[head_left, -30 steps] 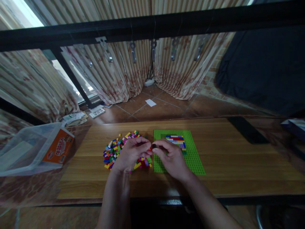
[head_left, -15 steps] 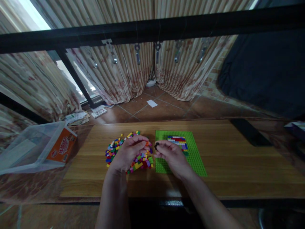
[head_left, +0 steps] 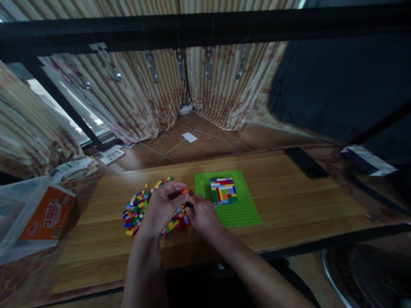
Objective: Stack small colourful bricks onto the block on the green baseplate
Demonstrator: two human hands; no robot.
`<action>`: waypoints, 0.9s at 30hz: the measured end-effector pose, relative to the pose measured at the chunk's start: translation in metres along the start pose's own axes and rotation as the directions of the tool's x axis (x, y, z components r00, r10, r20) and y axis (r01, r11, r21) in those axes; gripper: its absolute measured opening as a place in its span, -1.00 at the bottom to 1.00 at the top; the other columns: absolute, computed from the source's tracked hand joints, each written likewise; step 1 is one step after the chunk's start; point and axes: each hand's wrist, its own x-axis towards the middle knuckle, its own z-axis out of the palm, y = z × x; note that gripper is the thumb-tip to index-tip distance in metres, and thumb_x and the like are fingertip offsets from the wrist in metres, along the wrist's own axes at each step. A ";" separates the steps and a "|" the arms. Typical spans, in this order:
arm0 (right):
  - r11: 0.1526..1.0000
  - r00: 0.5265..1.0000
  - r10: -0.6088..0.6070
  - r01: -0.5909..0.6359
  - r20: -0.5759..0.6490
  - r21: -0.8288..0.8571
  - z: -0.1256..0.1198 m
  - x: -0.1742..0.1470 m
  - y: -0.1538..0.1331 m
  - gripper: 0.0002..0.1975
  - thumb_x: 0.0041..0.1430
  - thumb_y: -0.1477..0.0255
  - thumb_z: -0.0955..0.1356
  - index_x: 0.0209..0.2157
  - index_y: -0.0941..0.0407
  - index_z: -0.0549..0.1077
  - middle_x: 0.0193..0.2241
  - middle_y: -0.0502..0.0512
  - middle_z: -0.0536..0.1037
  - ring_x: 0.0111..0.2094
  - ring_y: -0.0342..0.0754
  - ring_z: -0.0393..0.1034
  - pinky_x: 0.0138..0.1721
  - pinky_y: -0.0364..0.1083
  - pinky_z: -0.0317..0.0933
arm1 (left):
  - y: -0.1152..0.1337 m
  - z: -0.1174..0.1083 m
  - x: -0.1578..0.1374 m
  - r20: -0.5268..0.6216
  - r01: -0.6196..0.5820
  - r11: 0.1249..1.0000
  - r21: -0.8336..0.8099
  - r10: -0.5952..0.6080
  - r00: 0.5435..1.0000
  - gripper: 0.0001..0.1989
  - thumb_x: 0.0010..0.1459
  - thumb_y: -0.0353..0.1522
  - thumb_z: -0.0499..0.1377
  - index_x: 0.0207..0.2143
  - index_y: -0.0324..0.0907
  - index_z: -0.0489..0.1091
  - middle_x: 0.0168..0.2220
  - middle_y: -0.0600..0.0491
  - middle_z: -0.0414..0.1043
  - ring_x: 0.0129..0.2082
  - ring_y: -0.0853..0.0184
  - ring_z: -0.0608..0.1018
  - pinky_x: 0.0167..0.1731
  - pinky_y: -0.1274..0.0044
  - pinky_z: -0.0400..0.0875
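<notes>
My left hand (head_left: 162, 207) pinches an orange toy brick (head_left: 185, 191) between thumb and fingers, above the loose bricks. Close against it, my right hand (head_left: 203, 212) has its fingertips closed on a small black brick (head_left: 188, 205), partly hidden by the fingers. Under and left of my hands lies a pile of many-coloured bricks (head_left: 136, 211). To the right is a green studded baseplate (head_left: 239, 216), bearing a block of multicoloured bricks (head_left: 224, 190) built in rows.
A clear plastic box (head_left: 25, 184) with an orange label stands left of the wooden table (head_left: 276, 205). A black phone-like slab (head_left: 306, 162) lies at the table's far right. A dark metal bar (head_left: 160, 32) with hanging hooks runs across beyond the table.
My right hand has come left with the black brick, off the baseplate, and now meets my left hand. The built block is more exposed. The camera view has turned right.
</notes>
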 end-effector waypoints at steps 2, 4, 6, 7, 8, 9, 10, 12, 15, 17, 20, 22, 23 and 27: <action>1.000 1.000 -0.007 0.007 0.001 0.025 -0.001 0.000 0.001 -0.78 0.12 0.56 0.28 -0.20 0.15 0.48 -0.26 0.16 0.55 -0.23 -0.03 0.43 -0.14 -0.09 0.24 | -0.003 -0.006 0.002 -0.037 -0.028 0.999 0.037 0.029 0.999 -0.77 -0.16 -0.39 0.34 -0.35 -0.23 0.52 -0.42 0.00 0.53 -0.45 0.36 0.51 -0.41 0.58 0.36; 0.999 1.000 -0.004 0.004 0.000 0.054 -0.002 -0.001 0.001 -0.76 0.09 0.58 0.29 -0.20 0.15 0.49 -0.25 0.16 0.57 -0.22 -0.03 0.45 -0.13 -0.09 0.25 | -0.009 -0.017 0.004 -0.113 -0.061 0.991 0.120 0.075 0.991 -0.81 -0.17 -0.42 0.32 -0.39 -0.22 0.52 -0.44 0.02 0.53 -0.46 0.35 0.51 -0.42 0.58 0.35; 0.996 1.000 0.011 -0.011 0.004 0.087 -0.004 0.000 0.002 -0.75 0.07 0.60 0.30 -0.21 0.14 0.51 -0.26 0.13 0.59 -0.25 -0.04 0.47 -0.15 -0.10 0.26 | -0.016 -0.029 0.006 -0.192 -0.063 0.962 0.265 0.117 0.974 -0.86 -0.20 -0.47 0.30 -0.46 -0.21 0.52 -0.48 0.04 0.51 -0.47 0.34 0.50 -0.42 0.58 0.33; 0.994 1.000 0.021 -0.022 0.006 0.104 -0.004 0.000 0.003 -0.75 0.07 0.61 0.30 -0.22 0.13 0.52 -0.27 0.11 0.60 -0.26 -0.05 0.48 -0.16 -0.11 0.27 | -0.018 -0.033 0.006 -0.214 -0.049 0.933 0.357 0.133 0.968 -0.87 -0.20 -0.49 0.27 -0.48 -0.20 0.51 -0.50 0.05 0.51 -0.47 0.34 0.50 -0.42 0.58 0.33; 0.992 0.999 0.031 -0.032 0.007 0.119 -0.003 0.000 0.003 -0.75 0.07 0.61 0.30 -0.24 0.11 0.53 -0.29 0.09 0.61 -0.27 -0.05 0.49 -0.17 -0.12 0.27 | -0.020 -0.037 0.005 -0.217 -0.026 0.891 0.452 0.138 0.966 -0.88 -0.19 -0.51 0.24 -0.49 -0.19 0.51 -0.51 0.06 0.50 -0.47 0.33 0.50 -0.41 0.58 0.32; 0.991 0.999 0.040 -0.041 0.008 0.131 -0.003 0.001 0.004 -0.75 0.07 0.60 0.30 -0.25 0.10 0.53 -0.29 0.08 0.61 -0.28 -0.05 0.49 -0.18 -0.12 0.28 | -0.022 -0.039 0.005 -0.206 0.000 0.840 0.543 0.133 0.969 -0.87 -0.16 -0.52 0.21 -0.49 -0.18 0.51 -0.52 0.07 0.50 -0.47 0.33 0.50 -0.41 0.58 0.32; 0.989 0.999 0.048 -0.049 0.007 0.141 -0.002 0.001 0.005 -0.76 0.07 0.60 0.30 -0.25 0.09 0.53 -0.30 0.07 0.62 -0.28 -0.05 0.50 -0.19 -0.12 0.28 | -0.023 -0.040 0.005 -0.188 0.023 0.783 0.621 0.120 0.975 -0.84 -0.13 -0.52 0.18 -0.47 -0.18 0.51 -0.51 0.08 0.50 -0.46 0.33 0.50 -0.40 0.57 0.33; 0.985 0.998 0.057 -0.057 0.003 0.160 -0.001 0.001 0.006 -0.76 0.07 0.59 0.30 -0.26 0.08 0.54 -0.29 0.06 0.63 -0.26 -0.04 0.51 -0.19 -0.12 0.29 | -0.024 -0.039 0.005 -0.141 0.042 0.693 0.720 0.086 0.986 -0.79 -0.08 -0.53 0.12 -0.40 -0.18 0.52 -0.44 0.06 0.53 -0.42 0.33 0.52 -0.36 0.56 0.35; 0.982 0.998 0.059 -0.058 -0.003 0.181 0.000 0.001 0.008 -0.77 0.07 0.59 0.31 -0.27 0.08 0.54 -0.28 0.06 0.63 -0.26 -0.02 0.51 -0.17 -0.10 0.30 | -0.024 -0.035 0.005 -0.100 0.038 0.660 0.750 0.056 0.993 -0.72 -0.06 -0.54 0.10 -0.29 -0.22 0.52 -0.29 -0.01 0.56 -0.35 0.32 0.54 -0.29 0.53 0.37; 0.983 0.998 0.057 -0.055 -0.008 0.175 -0.001 0.001 0.009 -0.78 0.08 0.58 0.31 -0.27 0.09 0.53 -0.30 0.07 0.62 -0.26 -0.02 0.51 -0.17 -0.09 0.29 | -0.024 -0.034 0.006 -0.082 0.030 0.671 0.741 0.046 0.996 -0.69 -0.06 -0.54 0.09 -0.25 -0.23 0.51 -0.24 -0.03 0.56 -0.34 0.31 0.54 -0.28 0.52 0.38; 0.988 0.999 0.044 -0.041 -0.017 0.151 -0.005 0.001 0.007 -0.83 0.08 0.58 0.33 -0.31 0.11 0.53 -0.33 0.09 0.60 -0.28 -0.02 0.49 -0.19 -0.08 0.28 | -0.025 -0.034 0.006 -0.066 0.015 0.684 0.729 0.049 0.997 -0.69 -0.05 -0.52 0.08 -0.25 -0.23 0.51 -0.26 -0.02 0.55 -0.35 0.31 0.54 -0.29 0.51 0.38; 0.987 0.999 0.027 -0.020 -0.039 0.159 -0.008 0.000 0.006 -0.87 0.07 0.56 0.34 -0.35 0.12 0.53 -0.34 0.10 0.57 -0.31 -0.03 0.47 -0.21 -0.08 0.27 | -0.025 -0.035 0.006 -0.058 0.007 0.697 0.717 0.049 0.997 -0.70 -0.05 -0.52 0.08 -0.26 -0.22 0.50 -0.29 0.00 0.55 -0.36 0.31 0.54 -0.30 0.52 0.38; 0.983 0.998 0.016 -0.006 -0.054 0.183 -0.009 0.000 0.006 -0.89 0.07 0.55 0.35 -0.36 0.12 0.53 -0.35 0.10 0.56 -0.32 -0.05 0.45 -0.23 -0.09 0.27 | -0.025 -0.035 0.005 -0.055 0.004 0.706 0.709 0.050 0.997 -0.71 -0.06 -0.52 0.08 -0.27 -0.22 0.50 -0.31 0.01 0.55 -0.36 0.31 0.54 -0.30 0.52 0.38; 0.908 0.995 0.019 0.023 -0.095 0.418 -0.014 -0.005 0.006 -0.92 0.08 0.46 0.34 -0.39 0.11 0.50 -0.42 0.03 0.53 -0.41 -0.11 0.41 -0.33 -0.13 0.27 | -0.021 -0.033 0.003 -0.024 -0.030 0.724 0.689 0.064 0.998 -0.75 -0.07 -0.52 0.07 -0.33 -0.22 0.48 -0.41 0.05 0.52 -0.39 0.32 0.52 -0.33 0.53 0.36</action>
